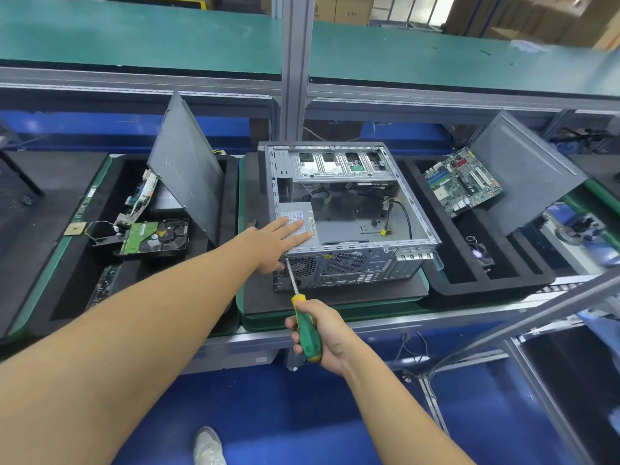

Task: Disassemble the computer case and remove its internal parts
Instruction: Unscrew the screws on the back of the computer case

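Seen from the head camera, a left hand (278, 239) lies flat, fingers straight, on the boxy silver power supply (295, 209) inside the open grey steel computer case (352, 226) on its black mat (261, 297). The right hand (327, 330) grips a green-and-yellow-handled screwdriver (310, 344), its tip meeting the case's rear panel just beside the left thumb.

The desk (419, 318) carries three trays side by side. The middle green tray (385, 303) bears a black mat (369, 289) under the open computer case (339, 226). The left foam tray (231, 176) holds a hard drive (154, 238), the right foam tray (449, 283) a motherboard (463, 181).
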`<move>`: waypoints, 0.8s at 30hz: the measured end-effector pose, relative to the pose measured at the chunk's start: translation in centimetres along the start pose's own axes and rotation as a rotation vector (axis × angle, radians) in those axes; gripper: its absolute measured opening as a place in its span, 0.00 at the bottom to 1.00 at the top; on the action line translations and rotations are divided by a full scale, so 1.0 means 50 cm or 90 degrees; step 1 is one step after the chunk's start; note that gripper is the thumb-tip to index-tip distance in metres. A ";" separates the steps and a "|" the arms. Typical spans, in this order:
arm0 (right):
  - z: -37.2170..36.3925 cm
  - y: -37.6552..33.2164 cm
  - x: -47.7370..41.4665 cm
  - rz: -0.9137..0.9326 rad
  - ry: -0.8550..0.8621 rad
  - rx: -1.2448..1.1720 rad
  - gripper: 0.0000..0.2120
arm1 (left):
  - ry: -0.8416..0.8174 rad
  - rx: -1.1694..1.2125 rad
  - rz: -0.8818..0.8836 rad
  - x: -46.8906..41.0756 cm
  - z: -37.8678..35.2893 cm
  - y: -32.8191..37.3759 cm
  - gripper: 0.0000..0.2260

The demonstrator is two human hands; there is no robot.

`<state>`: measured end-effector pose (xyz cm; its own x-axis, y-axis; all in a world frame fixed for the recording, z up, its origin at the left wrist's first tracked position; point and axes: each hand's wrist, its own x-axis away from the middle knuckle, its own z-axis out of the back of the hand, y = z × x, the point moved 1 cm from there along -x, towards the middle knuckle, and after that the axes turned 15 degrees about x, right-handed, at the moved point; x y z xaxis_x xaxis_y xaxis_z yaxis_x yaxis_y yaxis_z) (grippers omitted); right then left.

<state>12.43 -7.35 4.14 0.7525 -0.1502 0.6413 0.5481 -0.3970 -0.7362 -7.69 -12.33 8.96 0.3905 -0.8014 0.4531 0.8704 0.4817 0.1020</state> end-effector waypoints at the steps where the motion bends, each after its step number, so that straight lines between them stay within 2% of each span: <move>1: 0.000 -0.002 0.000 -0.011 -0.012 -0.023 0.08 | 0.001 0.001 0.000 0.000 -0.001 -0.001 0.38; 7: -0.005 -0.004 0.001 -0.020 -0.042 -0.009 0.16 | 0.004 0.007 -0.006 0.000 0.000 -0.002 0.39; 18: -0.005 0.006 -0.002 0.024 -0.013 -0.007 0.06 | 0.010 0.015 -0.033 -0.007 -0.006 -0.007 0.39; 22: -0.006 0.003 -0.004 0.029 0.010 0.032 0.06 | 0.078 0.086 -0.067 -0.002 -0.028 -0.018 0.42; 24: -0.004 0.003 -0.006 0.031 0.017 0.046 0.06 | 0.186 0.215 -0.069 0.015 -0.056 -0.022 0.45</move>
<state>12.24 -7.54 3.88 0.7695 -0.1921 0.6090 0.5367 -0.3222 -0.7798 -7.53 -14.45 6.73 0.4135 -0.8964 0.1597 0.7833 0.4396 0.4395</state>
